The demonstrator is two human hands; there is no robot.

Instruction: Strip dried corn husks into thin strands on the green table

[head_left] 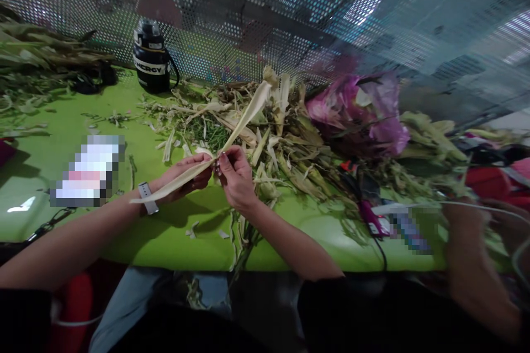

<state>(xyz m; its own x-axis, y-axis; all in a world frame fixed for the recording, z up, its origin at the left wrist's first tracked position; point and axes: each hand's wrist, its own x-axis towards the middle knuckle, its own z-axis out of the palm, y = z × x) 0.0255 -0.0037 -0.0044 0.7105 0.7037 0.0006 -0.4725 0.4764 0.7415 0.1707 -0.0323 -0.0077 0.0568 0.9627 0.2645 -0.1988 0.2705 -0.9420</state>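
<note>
Between my hands, over the green table, is a long pale corn husk strip (247,116). One end rises toward the heap and the other hangs down across my left wrist. My left hand (191,174), with a white-banded watch (147,197) at the wrist, has its fingers closed on the husk. My right hand (237,176) pinches it at the middle, where the parts meet; the fingertips partly hide that spot. Just behind lies a heap of dried corn husks (300,135) with some thin green strands (213,135).
A dark ENERGY bottle (153,60) stands at the back by a perforated metal screen (232,11). A blurred phone (89,171) lies left on the green table (165,242). Pink plastic bags (360,116) sit back right. Another person's hands (464,226) are at the right.
</note>
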